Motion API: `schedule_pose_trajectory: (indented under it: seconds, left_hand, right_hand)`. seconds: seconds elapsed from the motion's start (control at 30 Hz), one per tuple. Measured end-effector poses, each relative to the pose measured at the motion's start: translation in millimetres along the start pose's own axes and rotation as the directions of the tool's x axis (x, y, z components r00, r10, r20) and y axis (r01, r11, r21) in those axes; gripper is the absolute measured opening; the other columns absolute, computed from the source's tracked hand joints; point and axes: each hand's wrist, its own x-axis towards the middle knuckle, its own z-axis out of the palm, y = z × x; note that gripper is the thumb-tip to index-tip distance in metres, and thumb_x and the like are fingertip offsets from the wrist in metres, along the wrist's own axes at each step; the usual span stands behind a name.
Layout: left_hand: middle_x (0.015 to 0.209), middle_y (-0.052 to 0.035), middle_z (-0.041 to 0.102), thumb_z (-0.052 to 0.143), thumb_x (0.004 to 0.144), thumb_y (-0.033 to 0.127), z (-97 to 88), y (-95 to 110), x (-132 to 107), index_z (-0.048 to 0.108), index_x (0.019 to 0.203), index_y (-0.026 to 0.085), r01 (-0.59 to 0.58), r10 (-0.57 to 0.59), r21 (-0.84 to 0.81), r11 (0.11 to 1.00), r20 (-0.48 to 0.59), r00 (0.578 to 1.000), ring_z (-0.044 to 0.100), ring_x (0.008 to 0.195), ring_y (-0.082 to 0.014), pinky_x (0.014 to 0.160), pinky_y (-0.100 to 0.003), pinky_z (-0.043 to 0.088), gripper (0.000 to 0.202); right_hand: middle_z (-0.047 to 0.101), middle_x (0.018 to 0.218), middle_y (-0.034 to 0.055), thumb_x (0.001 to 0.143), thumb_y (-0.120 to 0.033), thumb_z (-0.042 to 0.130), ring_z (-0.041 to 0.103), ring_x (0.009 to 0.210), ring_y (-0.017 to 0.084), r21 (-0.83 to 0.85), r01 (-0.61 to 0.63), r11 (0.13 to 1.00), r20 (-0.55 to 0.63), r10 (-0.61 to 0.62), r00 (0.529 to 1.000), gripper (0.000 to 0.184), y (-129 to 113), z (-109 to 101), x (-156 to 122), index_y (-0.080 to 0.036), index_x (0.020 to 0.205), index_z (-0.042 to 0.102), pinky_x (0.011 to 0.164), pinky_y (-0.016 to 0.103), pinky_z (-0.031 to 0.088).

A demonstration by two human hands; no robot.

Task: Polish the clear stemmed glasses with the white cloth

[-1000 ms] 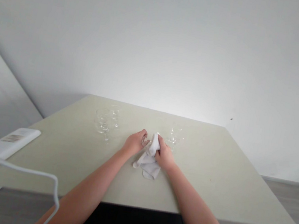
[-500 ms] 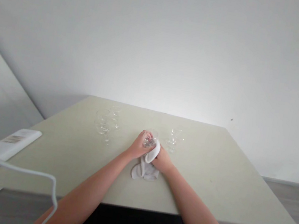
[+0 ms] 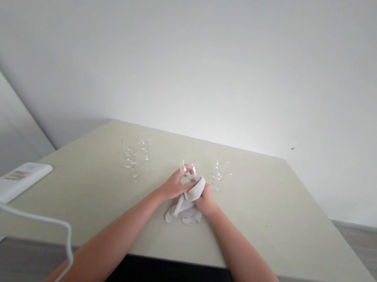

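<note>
Over the middle of the table (image 3: 253, 230), my left hand (image 3: 175, 185) wraps around the bowl of a clear stemmed glass (image 3: 188, 170). Its stem and foot are hidden behind the hands and cloth. My right hand (image 3: 207, 200) is closed on a white cloth (image 3: 195, 190) pressed against the glass's right side. The cloth's loose end hangs down below both hands to the tabletop. Farther left stand clear stemmed glasses, a larger one (image 3: 129, 154) in front of another (image 3: 145, 143). Just beyond my right hand is more clear glassware (image 3: 218, 173); its exact count is hard to make out.
A white power strip (image 3: 5, 186) lies along the table's left edge. A pale cable (image 3: 33, 215) arcs across the lower left, close to my left forearm. A white wall (image 3: 209, 67) rises behind the table's far edge.
The glass in my left hand has tilted slightly, and the cloth around it has shifted and bunched differently. My right hand has turned a little; the other glasses have stayed in place.
</note>
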Motion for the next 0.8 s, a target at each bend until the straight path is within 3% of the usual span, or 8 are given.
schedule_pose_trajectory:
  seconds: [0.27, 0.37, 0.47, 0.57, 0.63, 0.7, 0.8]
  left_hand:
    - [0.114, -0.0105, 0.058, 0.058, 0.082, 0.049, -6.2, -0.9, -2.2, 0.053, 0.116, 0.018, -0.070, 0.072, -0.120, 0.990, 0.016, 0.997, 0.055, 0.105, -0.0223, 0.095, -0.035, 0.040, 0.046]
    - [0.111, -0.0096, 0.058, 0.066, 0.075, 0.054, -5.6, -3.3, 0.5, 0.053, 0.116, 0.017, -0.020, 0.011, -0.148, 0.989, -0.059, 0.998, 0.057, 0.097, -0.0203, 0.089, -0.033, 0.043, 0.057]
    - [0.102, -0.0064, 0.060, 0.074, 0.068, 0.051, -5.5, -1.6, 2.8, 0.051, 0.117, 0.018, 0.061, -0.095, -0.245, 0.968, -0.129, 0.987, 0.058, 0.088, -0.0173, 0.082, -0.030, 0.045, 0.063]
    - [0.100, -0.0073, 0.063, 0.070, 0.073, 0.050, -7.0, 3.6, 3.2, 0.049, 0.120, 0.018, 0.137, -0.175, -0.489, 0.861, -0.034, 0.984, 0.060, 0.087, -0.0173, 0.080, -0.031, 0.045, 0.061]
    - [0.104, -0.0101, 0.064, 0.069, 0.074, 0.051, -7.9, 6.4, 3.4, 0.049, 0.119, 0.017, 0.186, -0.184, -0.600, 0.778, 0.066, 0.981, 0.062, 0.091, -0.0196, 0.079, -0.032, 0.045, 0.060]
    - [0.105, -0.0104, 0.064, 0.071, 0.071, 0.054, -8.0, 6.9, 4.7, 0.052, 0.115, 0.017, 0.206, -0.192, -0.618, 0.759, 0.090, 0.977, 0.062, 0.092, -0.0204, 0.078, -0.031, 0.045, 0.061]
    - [0.093, -0.0060, 0.063, 0.076, 0.062, 0.058, -6.5, 4.3, 8.0, 0.058, 0.103, 0.016, 0.213, -0.241, -0.525, 0.824, 0.017, 0.970, 0.059, 0.082, -0.0160, 0.069, -0.026, 0.043, 0.061]
  right_hand:
    - [0.055, 0.064, 0.0003, 0.079, -0.020, 0.051, 0.049, 0.060, 0.014, 0.028, 0.020, 0.999, -0.084, -0.017, 0.996, 0.014, 6.6, 2.5, 0.9, -0.020, 0.064, 0.050, 0.060, 0.027, 0.044]
    - [0.055, 0.061, -0.0004, 0.074, -0.016, 0.054, 0.049, 0.059, 0.014, -0.034, -0.022, 0.999, -0.056, 0.021, 0.998, 0.012, 7.2, 1.8, 0.9, -0.019, 0.063, 0.051, 0.060, 0.027, 0.044]
    - [0.059, 0.066, -0.0001, 0.075, -0.019, 0.056, 0.053, 0.064, 0.015, 0.080, -0.050, 0.996, -0.009, 0.051, 0.999, 0.005, 4.3, 1.7, 1.3, -0.018, 0.070, 0.057, 0.065, 0.027, 0.047]
    - [0.063, 0.078, 0.0011, 0.080, -0.028, 0.056, 0.057, 0.071, 0.016, 0.303, -0.132, 0.944, 0.092, 0.109, 0.990, 0.012, -0.9, 2.5, 1.2, -0.019, 0.086, 0.061, 0.068, 0.028, 0.049]
    - [0.065, 0.085, 0.0015, 0.083, -0.031, 0.055, 0.058, 0.074, 0.016, 0.363, -0.167, 0.917, 0.128, 0.128, 0.983, 0.017, -2.9, 3.1, 0.7, -0.019, 0.093, 0.061, 0.070, 0.029, 0.050]
    - [0.066, 0.086, 0.0016, 0.082, -0.027, 0.055, 0.059, 0.076, 0.017, 0.307, -0.133, 0.942, 0.101, 0.106, 0.989, 0.016, -1.9, 3.2, 0.5, -0.019, 0.094, 0.061, 0.072, 0.029, 0.050]
    - [0.063, 0.073, 0.0009, 0.076, -0.018, 0.057, 0.058, 0.070, 0.016, 0.027, -0.067, 0.997, 0.047, 0.066, 0.997, 0.005, 4.1, 2.5, 0.9, -0.018, 0.078, 0.061, 0.071, 0.029, 0.048]
